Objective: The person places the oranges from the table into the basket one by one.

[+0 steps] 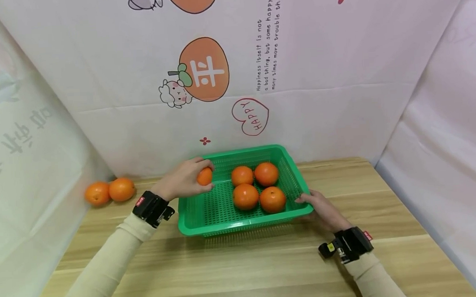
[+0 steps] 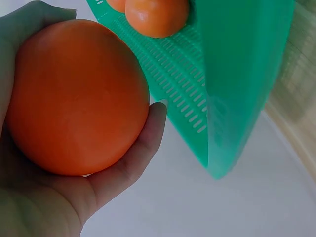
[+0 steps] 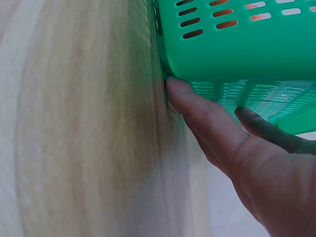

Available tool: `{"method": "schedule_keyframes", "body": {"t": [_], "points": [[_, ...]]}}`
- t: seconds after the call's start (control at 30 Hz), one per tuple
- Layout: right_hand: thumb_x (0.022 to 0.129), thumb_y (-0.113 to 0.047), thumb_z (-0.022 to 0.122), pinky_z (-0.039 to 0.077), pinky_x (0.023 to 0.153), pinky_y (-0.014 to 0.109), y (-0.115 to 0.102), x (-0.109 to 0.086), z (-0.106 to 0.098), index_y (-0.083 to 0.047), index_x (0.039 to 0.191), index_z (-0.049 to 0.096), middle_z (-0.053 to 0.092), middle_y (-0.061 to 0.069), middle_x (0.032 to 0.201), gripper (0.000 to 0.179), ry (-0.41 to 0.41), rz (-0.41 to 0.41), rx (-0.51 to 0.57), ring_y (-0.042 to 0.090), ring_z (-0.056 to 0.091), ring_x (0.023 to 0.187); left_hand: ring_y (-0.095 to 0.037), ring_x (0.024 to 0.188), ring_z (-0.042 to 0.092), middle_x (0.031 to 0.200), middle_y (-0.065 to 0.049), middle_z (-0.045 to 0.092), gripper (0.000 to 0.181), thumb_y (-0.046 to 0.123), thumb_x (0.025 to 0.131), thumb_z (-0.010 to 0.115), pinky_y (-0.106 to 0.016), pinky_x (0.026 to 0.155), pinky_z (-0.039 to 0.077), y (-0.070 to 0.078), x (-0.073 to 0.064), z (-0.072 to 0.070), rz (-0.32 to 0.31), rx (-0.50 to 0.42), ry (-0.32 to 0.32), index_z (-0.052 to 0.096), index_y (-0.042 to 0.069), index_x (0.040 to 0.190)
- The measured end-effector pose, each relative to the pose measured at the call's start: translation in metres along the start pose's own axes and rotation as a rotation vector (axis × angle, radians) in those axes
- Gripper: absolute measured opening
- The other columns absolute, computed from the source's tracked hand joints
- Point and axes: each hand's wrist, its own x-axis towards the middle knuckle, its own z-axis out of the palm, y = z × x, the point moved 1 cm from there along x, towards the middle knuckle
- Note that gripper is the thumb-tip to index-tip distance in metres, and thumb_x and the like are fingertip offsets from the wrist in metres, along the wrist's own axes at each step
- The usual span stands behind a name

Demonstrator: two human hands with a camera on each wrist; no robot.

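Note:
My left hand (image 1: 185, 178) grips an orange (image 1: 204, 176) over the left part of a green plastic basket (image 1: 246, 223). In the left wrist view, thumb and fingers curve round this orange (image 2: 79, 98), with the basket wall (image 2: 242, 74) beside it. Several more oranges (image 1: 246, 197) lie together in the middle and right of the basket. At the basket's right front corner, my right hand (image 1: 323, 209) holds the rim, thumb on top. From the right wrist view, the fingers of that hand (image 3: 256, 163) reach beneath the basket (image 3: 247, 59), low by the tabletop.
Two oranges (image 1: 110, 191) sit side by side at the back left of the wooden table (image 1: 236, 274). Behind the basket stands a white printed cloth (image 1: 325, 126). Pale cloth walls (image 1: 32, 146) also rise along the left and right sides.

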Motion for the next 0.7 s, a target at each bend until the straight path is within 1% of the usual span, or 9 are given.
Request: {"method": "schedule_keyframes", "body": {"t": [0.23,0.37,0.5,0.7], "points": [[0.101,-0.019,0.050,0.059,0.091,0.029,0.001,0.000,-0.001,0.010,0.159,0.027,0.063,0.021,0.133,0.069,-0.005,-0.006,0.004,0.008,0.071,0.101,-0.021,0.086,0.058,0.112,-0.009,0.065,0.036,0.027,0.089,0.080,-0.026,0.063,0.052,0.001,0.007,0.006,-0.001,-0.021,-0.010,0.067,0.014,0.119],[0.102,-0.018,0.049,0.059,0.092,0.029,0.001,0.000,-0.001,0.010,0.160,0.026,0.060,0.025,0.138,0.068,-0.008,-0.008,0.007,0.010,0.071,0.104,-0.020,0.087,0.059,0.113,-0.009,0.065,0.037,0.030,0.089,0.080,-0.025,0.064,0.052,0.003,0.009,0.008,0.003,-0.010,-0.018,0.067,0.013,0.120],[0.102,-0.019,0.049,0.059,0.092,0.028,0.000,0.000,-0.001,0.010,0.160,0.026,0.058,0.027,0.140,0.069,-0.010,-0.011,0.010,0.011,0.070,0.106,-0.018,0.085,0.060,0.117,-0.009,0.066,0.041,0.033,0.090,0.079,-0.025,0.065,0.052,0.005,0.014,0.011,0.003,0.011,-0.055,0.067,0.013,0.123],[0.102,-0.017,0.049,0.060,0.091,0.028,0.003,0.000,-0.001,0.009,0.160,0.026,0.064,0.020,0.133,0.067,-0.024,-0.022,0.031,0.012,0.072,0.106,-0.018,0.084,0.060,0.120,-0.009,0.066,0.043,0.035,0.091,0.078,-0.026,0.067,0.051,0.010,0.023,0.015,-0.006,0.043,-0.105,0.066,0.015,0.126]]}}
